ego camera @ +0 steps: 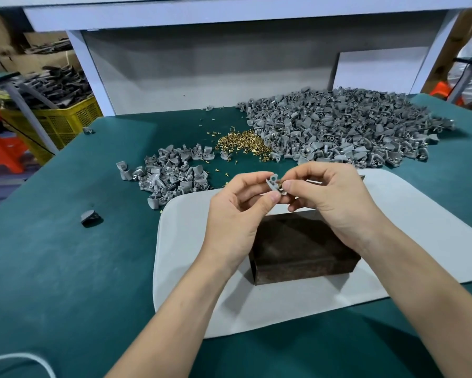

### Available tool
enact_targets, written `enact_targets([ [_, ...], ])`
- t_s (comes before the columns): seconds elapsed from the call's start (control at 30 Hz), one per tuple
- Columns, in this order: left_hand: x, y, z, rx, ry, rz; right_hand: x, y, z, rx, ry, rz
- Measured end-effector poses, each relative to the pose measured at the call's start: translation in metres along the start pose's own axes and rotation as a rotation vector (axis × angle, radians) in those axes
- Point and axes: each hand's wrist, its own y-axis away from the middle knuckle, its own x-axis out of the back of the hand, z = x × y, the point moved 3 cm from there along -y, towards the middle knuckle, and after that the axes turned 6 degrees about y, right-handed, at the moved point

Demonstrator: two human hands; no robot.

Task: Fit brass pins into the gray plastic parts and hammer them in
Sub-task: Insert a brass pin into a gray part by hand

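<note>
My left hand (239, 211) pinches a small gray plastic part (272, 183) between thumb and fingers, held above a dark rusty metal block (300, 249). My right hand (330, 197) pinches a brass pin (280, 184) against the side of that part. A heap of loose brass pins (240, 143) lies on the green table behind the hands. A large pile of gray parts (343, 126) spreads at the back right, and a smaller pile (172, 173) sits at the left. No hammer shows.
The block stands on a light gray mat (191, 268) on the green table (65, 268). One dark gray part (90, 218) lies alone at the left. A white shelf frame (174, 72) rises behind. A yellow crate (63, 121) stands off the table's left.
</note>
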Motion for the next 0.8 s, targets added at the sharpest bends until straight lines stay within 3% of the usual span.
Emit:
enact_targets([
  [0.8,0.0024,-0.0010,-0.0010,-0.018,-0.039,0.030,-0.0037,0.0008,0.0024,0.082,0.083,0.037],
])
